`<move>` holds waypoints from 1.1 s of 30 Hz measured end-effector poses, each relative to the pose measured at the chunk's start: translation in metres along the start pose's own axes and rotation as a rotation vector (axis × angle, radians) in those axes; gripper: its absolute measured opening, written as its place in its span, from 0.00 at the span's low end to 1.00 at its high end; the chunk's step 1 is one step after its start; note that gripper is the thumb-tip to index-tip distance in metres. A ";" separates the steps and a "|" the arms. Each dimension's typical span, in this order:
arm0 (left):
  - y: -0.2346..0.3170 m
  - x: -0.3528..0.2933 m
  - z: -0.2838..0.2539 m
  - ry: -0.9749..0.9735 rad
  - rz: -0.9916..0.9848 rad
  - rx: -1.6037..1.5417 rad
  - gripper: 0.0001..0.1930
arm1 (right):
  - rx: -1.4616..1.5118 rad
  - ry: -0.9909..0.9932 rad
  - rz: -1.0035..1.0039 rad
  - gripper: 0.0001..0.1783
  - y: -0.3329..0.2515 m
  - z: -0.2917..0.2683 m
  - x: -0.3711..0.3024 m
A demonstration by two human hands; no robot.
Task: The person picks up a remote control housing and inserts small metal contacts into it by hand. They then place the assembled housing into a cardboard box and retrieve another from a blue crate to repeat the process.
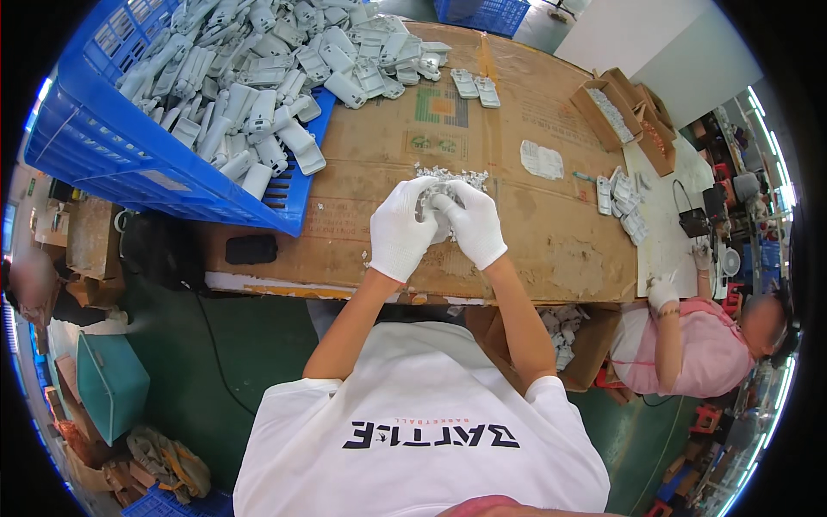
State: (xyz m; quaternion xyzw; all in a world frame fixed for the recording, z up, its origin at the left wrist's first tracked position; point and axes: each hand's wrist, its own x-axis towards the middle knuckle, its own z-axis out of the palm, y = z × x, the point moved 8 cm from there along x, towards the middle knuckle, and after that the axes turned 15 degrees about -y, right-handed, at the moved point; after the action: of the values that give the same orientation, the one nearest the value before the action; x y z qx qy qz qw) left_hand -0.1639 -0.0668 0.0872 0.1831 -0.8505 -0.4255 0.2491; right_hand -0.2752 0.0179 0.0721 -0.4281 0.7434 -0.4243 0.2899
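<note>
Both hands wear white knitted gloves and meet above the cardboard-covered table (345, 246). My left hand (402, 227) and my right hand (473, 222) curl their fingers around a pale plastic piece (442, 229), mostly hidden between them. My right thumb lies across the top of it. Just beyond my fingertips, a small heap of white plastic bits (465, 178) lies on the cardboard. Farther away, two pale grey plastic housings (475, 87) rest side by side.
At the left, a blue crate (164, 164) lies on its side, spilling many plastic housings (345, 89). A black case (251, 249) sits near the front edge. Rightward are crumpled paper (542, 160), more housings (621, 200) and small cardboard boxes (606, 112). A co-worker (689, 345) works at right.
</note>
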 end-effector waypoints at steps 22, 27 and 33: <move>-0.018 -0.009 0.011 -0.075 -0.014 0.030 0.18 | 0.189 -0.102 -0.074 0.16 0.016 0.018 -0.004; -0.011 -0.009 0.006 -0.059 -0.014 0.025 0.18 | 0.414 -0.069 -0.050 0.16 0.019 0.022 -0.011; -0.004 -0.018 0.007 -0.059 -0.016 0.009 0.18 | 0.420 -0.054 -0.031 0.15 0.023 0.029 -0.012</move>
State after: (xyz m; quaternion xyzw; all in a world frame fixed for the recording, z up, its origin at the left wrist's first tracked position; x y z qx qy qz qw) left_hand -0.1533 -0.0547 0.0756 0.1785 -0.8578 -0.4290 0.2198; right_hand -0.2559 0.0233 0.0393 -0.3808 0.6241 -0.5625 0.3861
